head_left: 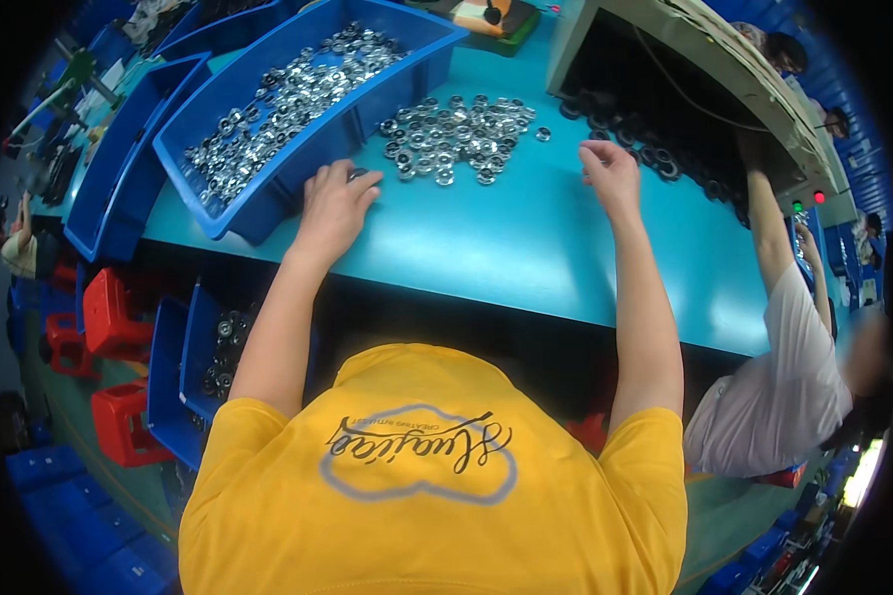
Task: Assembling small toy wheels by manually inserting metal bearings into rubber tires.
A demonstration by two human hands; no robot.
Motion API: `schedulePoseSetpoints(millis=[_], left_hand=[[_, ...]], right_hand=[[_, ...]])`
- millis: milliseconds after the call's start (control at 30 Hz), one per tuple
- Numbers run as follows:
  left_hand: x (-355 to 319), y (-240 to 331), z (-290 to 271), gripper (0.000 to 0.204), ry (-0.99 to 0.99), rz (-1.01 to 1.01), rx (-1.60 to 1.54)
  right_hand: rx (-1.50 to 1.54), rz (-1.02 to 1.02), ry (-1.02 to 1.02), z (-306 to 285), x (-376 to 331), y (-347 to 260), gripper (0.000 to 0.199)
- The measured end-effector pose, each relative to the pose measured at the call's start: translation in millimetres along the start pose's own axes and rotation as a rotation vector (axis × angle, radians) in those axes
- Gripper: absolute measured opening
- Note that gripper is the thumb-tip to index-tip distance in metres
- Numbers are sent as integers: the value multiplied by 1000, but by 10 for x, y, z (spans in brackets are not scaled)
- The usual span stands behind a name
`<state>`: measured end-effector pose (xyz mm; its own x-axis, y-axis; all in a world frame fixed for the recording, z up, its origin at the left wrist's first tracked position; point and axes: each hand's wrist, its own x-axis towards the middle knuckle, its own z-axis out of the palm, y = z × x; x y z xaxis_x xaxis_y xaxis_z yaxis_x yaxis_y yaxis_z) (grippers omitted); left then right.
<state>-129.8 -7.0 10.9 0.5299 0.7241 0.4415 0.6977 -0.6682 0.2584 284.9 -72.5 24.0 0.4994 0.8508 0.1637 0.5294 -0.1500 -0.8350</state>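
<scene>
My left hand is by the front wall of a blue bin, its fingers bent around a small dark round part that shows between thumb and forefinger. To the right, my right hand is held over the blue-green table, fingers curled and thumb drawn in; whatever may be between the fingertips is hidden. Between and beyond the hands lies a loose pile of small shiny clear-and-silver round parts. More of the same shiny parts fill the bin. Black round parts lie to the right of my right hand.
A beige machine housing with a dark opening stands at the far right. A co-worker's arm reaches into it. Another blue bin is at the left. Red stools and blue bins with dark parts sit below the table edge.
</scene>
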Motion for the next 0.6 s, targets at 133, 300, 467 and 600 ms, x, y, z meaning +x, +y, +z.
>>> schedulePoseSetpoints(millis=[133,300,467,600], left_hand=[[-51,-58,71,33,31,-84,141],[-2,188,12,41,270,27,144],[60,549,68,36,248,141,-338],[163,855,298,42,-177,-255,-1347]], right_hand=[[-501,-64,276,-227,197,435,38],[-728,-103,303,-253,146,595,31],[-358,-405,260,-24,82,288,20],[29,-457,-25,461,-593,-740,19]])
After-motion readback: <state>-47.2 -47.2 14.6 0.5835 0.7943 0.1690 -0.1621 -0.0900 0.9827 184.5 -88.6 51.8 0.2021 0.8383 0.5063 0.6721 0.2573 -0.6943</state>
